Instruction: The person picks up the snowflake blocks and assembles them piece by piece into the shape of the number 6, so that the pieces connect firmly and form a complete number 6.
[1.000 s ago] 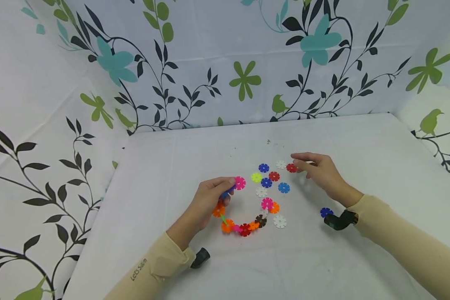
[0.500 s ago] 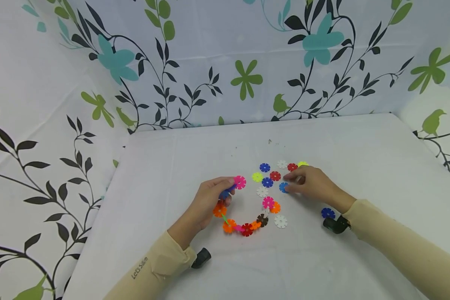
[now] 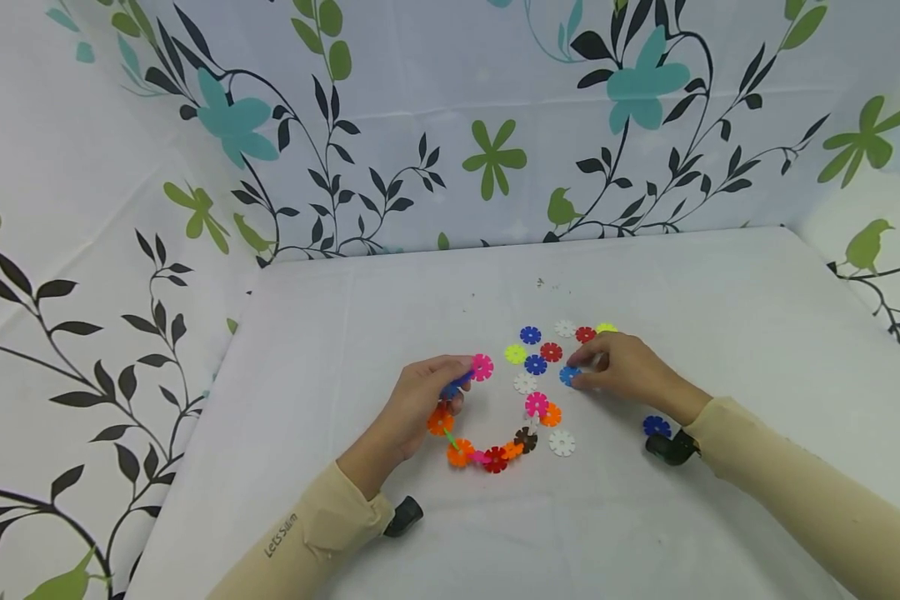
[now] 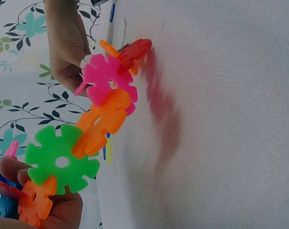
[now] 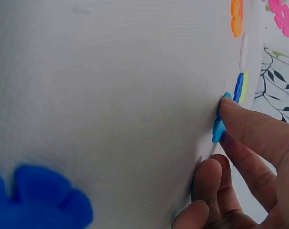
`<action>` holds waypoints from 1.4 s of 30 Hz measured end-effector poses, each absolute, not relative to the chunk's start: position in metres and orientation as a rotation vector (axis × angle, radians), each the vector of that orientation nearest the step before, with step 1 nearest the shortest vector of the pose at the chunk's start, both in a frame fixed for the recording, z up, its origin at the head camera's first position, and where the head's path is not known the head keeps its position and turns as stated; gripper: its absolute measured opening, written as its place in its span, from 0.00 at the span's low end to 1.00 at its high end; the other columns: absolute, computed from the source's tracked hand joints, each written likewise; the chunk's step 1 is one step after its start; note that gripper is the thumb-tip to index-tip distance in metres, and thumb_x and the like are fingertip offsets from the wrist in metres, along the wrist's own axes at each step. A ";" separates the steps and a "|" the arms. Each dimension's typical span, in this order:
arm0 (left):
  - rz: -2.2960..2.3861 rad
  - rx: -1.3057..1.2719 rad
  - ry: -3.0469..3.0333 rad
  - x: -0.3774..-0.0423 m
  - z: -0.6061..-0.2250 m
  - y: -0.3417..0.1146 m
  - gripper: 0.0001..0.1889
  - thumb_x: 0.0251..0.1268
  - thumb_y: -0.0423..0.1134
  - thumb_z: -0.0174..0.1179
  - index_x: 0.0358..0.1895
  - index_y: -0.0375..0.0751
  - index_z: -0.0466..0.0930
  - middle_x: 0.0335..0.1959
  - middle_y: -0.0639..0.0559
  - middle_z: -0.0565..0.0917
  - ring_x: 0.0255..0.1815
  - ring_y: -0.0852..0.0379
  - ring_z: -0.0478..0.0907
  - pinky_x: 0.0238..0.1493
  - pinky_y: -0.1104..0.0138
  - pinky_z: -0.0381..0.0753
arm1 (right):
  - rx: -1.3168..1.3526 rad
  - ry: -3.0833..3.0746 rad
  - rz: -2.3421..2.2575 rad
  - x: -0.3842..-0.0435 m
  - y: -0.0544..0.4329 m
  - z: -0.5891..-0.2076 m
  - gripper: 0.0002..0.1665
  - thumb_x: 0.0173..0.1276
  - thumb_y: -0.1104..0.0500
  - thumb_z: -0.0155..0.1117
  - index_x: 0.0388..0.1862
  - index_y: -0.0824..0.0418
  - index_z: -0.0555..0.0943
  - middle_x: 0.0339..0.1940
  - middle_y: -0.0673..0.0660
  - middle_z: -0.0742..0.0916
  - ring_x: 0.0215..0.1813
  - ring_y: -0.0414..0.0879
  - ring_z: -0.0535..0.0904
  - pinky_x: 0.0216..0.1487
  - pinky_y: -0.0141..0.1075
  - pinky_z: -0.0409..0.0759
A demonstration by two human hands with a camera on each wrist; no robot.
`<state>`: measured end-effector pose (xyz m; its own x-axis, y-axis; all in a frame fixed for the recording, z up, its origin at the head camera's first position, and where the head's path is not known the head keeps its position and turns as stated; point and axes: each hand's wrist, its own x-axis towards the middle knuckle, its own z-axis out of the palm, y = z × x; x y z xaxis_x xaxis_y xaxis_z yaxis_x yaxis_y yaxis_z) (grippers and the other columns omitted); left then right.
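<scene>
Left hand (image 3: 412, 402): grips a multicoloured chain of interlocked, notched plastic discs (image 3: 496, 460)
Right hand (image 3: 633, 369): pinches a light-blue, round, notched plastic disc (image 3: 567, 376)
Tabletop (image 3: 345, 321): white, finely textured

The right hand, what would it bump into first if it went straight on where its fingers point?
The light blue disc, which the right hand is touching. Past it, probably a red disc or a dark blue disc; I can't tell which comes first.

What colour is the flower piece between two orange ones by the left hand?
The flower piece is green, best seen in the left wrist view.
</scene>
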<state>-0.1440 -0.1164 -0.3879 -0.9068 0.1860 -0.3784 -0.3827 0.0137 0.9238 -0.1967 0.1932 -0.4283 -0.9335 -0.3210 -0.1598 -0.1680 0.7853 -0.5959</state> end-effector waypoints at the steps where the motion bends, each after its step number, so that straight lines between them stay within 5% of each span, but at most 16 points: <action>1: 1.949 -0.205 1.901 -0.144 -0.388 -0.116 0.14 0.74 0.46 0.60 0.50 0.39 0.85 0.37 0.41 0.81 0.24 0.58 0.73 0.35 0.70 0.77 | -0.381 2.719 -0.872 -0.197 0.193 -0.428 0.19 0.59 0.54 0.79 0.49 0.57 0.89 0.41 0.52 0.86 0.40 0.49 0.77 0.35 0.37 0.79; 12: 1.928 -0.162 1.912 -0.144 -0.395 -0.116 0.15 0.76 0.46 0.58 0.51 0.37 0.84 0.35 0.45 0.80 0.24 0.59 0.72 0.33 0.71 0.76 | -0.419 2.722 -0.946 -0.195 0.194 -0.424 0.13 0.58 0.55 0.80 0.40 0.55 0.86 0.36 0.51 0.84 0.38 0.49 0.78 0.36 0.38 0.80; 18: 1.925 -0.126 1.908 -0.143 -0.395 -0.116 0.15 0.78 0.44 0.55 0.52 0.36 0.82 0.33 0.48 0.79 0.24 0.58 0.73 0.33 0.69 0.76 | -0.487 2.748 -1.097 -0.189 0.186 -0.414 0.14 0.64 0.57 0.76 0.49 0.56 0.88 0.37 0.49 0.86 0.37 0.47 0.80 0.35 0.38 0.81; 23: 1.926 -0.109 1.897 -0.141 -0.395 -0.115 0.15 0.80 0.44 0.53 0.52 0.34 0.81 0.35 0.46 0.81 0.25 0.57 0.75 0.35 0.68 0.80 | -0.581 2.706 -1.269 -0.179 0.168 -0.406 0.12 0.65 0.58 0.75 0.47 0.55 0.89 0.43 0.49 0.88 0.39 0.44 0.84 0.39 0.36 0.84; 42: 1.909 -0.118 1.864 -0.137 -0.395 -0.104 0.18 0.79 0.47 0.52 0.56 0.36 0.80 0.44 0.38 0.84 0.28 0.56 0.80 0.39 0.68 0.83 | -0.614 2.600 -1.525 -0.153 0.134 -0.394 0.08 0.63 0.57 0.77 0.39 0.54 0.86 0.35 0.46 0.89 0.37 0.39 0.87 0.40 0.41 0.86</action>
<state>-0.1371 -0.1044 -0.3950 -0.8875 0.2657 -0.3765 -0.3827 0.0302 0.9234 -0.1531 0.1339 -0.3940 -0.9184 -0.3692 0.1424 -0.3045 0.4297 -0.8501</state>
